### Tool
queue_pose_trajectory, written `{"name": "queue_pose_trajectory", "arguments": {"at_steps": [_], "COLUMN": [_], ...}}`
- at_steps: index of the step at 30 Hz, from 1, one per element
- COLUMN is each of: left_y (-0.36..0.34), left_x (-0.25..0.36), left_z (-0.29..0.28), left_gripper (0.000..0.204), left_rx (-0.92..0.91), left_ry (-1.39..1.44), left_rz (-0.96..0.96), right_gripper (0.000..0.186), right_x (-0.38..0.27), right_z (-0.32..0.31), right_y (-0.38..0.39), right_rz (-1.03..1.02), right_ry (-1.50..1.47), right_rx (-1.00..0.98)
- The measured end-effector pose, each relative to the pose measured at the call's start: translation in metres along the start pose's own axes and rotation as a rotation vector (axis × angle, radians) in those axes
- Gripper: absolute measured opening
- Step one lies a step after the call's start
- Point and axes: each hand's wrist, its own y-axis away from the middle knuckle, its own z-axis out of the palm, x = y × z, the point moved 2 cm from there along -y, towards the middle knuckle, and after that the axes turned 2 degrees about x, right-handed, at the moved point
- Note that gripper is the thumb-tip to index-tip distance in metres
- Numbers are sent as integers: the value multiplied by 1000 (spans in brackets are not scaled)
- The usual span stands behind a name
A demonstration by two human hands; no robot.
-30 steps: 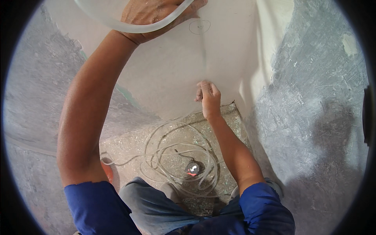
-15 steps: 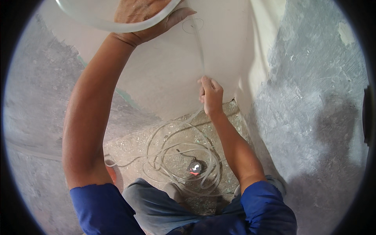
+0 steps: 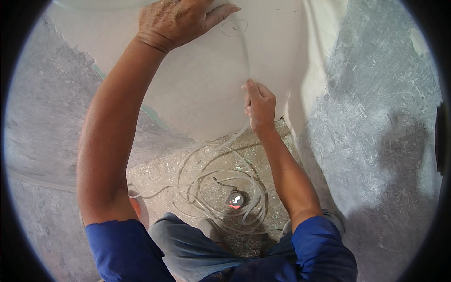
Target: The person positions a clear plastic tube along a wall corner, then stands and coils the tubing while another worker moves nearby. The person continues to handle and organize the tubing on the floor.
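A clear flexible hose (image 3: 245, 51) runs taut along the pale wall between my hands. Near the top edge, my left hand (image 3: 176, 23) rests by the wall with its thumb stretched across the hose. Its other fingers are cut off by the edge of the view, but it seems to hold the hose there. Lower down and to the right, my right hand (image 3: 260, 105) pinches the same hose between thumb and fingers. Below it the hose drops to the floor, lying in loose coils (image 3: 221, 176). A hand-drawn oval mark (image 3: 234, 28) is on the wall beside the upper hose.
Inside the coils sits a small black and red round-cornered device, perhaps a tape measure (image 3: 237, 199). An orange object (image 3: 135, 207) is partly hidden by my left arm. Rough grey walls (image 3: 376, 94) stand at both sides, meeting a speckled floor (image 3: 155, 181).
My right hand has moved slightly up and right with the hose. The blurred hose loop before my left wrist has shifted up, almost out of view.
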Motion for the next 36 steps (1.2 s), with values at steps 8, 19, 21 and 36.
{"name": "queue_pose_trajectory", "arguments": {"at_steps": [8,19,21,36], "left_y": [0,1,0,2], "left_x": [-2,-2,-2,-2], "left_z": [6,2,3,7], "left_gripper": [70,71,73,81], "left_rx": [56,-11,-19,30], "left_ry": [21,4,-1,-33], "left_rz": [4,15,5,-31], "right_gripper": [34,34,34,33], "right_x": [-4,3,4,2], "right_z": [5,1,-1,1], "right_y": [3,0,-1,1], "right_rz": [26,26,18,24], "right_ry": [-34,-26,-27,-36], "right_rx": [-17,-33,-33,-43]}}
